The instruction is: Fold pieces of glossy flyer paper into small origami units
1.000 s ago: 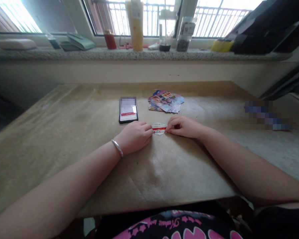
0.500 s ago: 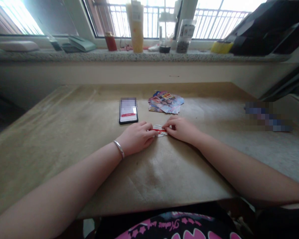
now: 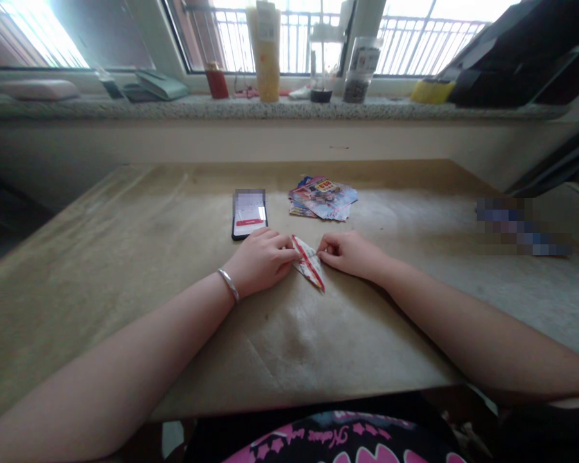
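A small piece of folded paper (image 3: pixel 309 262), white with red stripes and pointed at both ends, sits between my hands just above the table. My left hand (image 3: pixel 260 260), with a silver bangle at its wrist, pinches the paper's left side. On the other side, my right hand (image 3: pixel 350 253) has thumb and forefinger closed on the right corner. Close behind my left hand lies a phone (image 3: pixel 249 215) with a lit screen. Beyond the paper is a fanned pile of printed glossy sheets (image 3: pixel 323 198).
The table (image 3: pixel 174 334) has a tan cover. At the far right lies a blurred dark flat object (image 3: pixel 521 227). Bottles, a red jar (image 3: pixel 216 81) and a yellow roll (image 3: pixel 431 90) line the stone windowsill (image 3: pixel 197 110) behind.
The folded paper has turned from lying crosswise to slanting, one point now toward me. Both hands still hold it, a little farther apart.
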`<move>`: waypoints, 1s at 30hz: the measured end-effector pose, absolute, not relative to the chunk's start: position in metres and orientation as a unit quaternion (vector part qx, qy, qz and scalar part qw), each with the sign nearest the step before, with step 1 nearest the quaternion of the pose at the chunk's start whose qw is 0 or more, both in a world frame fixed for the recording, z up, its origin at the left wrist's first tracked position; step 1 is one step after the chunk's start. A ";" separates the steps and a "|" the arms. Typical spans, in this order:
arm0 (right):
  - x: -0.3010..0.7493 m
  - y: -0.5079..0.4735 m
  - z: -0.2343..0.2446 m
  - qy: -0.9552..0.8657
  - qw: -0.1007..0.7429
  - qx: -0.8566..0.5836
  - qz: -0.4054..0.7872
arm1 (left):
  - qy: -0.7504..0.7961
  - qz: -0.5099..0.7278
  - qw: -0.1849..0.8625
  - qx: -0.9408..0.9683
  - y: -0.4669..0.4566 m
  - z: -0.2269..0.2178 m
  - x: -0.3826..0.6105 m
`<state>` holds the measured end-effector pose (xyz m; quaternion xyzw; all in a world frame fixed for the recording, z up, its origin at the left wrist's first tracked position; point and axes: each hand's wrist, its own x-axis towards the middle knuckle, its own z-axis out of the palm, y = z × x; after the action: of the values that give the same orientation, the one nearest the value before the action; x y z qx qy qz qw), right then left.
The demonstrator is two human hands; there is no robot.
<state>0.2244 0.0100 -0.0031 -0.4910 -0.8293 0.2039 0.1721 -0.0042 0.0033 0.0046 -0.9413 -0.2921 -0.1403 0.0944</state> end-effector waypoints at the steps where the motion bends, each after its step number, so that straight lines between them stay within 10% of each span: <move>1: 0.225 0.010 -0.004 -0.837 0.173 -0.482 0.193 | -0.290 -0.142 0.094 -0.942 0.004 0.005 -0.004; 12: 0.228 0.015 -0.011 -0.909 0.247 -0.312 0.125 | -0.295 -0.156 0.063 -0.940 0.005 0.002 -0.004; 30: 0.219 0.003 0.001 -0.936 0.145 -0.303 -0.106 | -0.341 -0.100 0.020 -0.935 -0.009 0.008 0.002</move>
<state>0.2193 0.0031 0.0011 -0.3028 -0.9360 -0.1059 0.1449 0.0016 -0.0094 0.0078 -0.9346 -0.3407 -0.1005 0.0204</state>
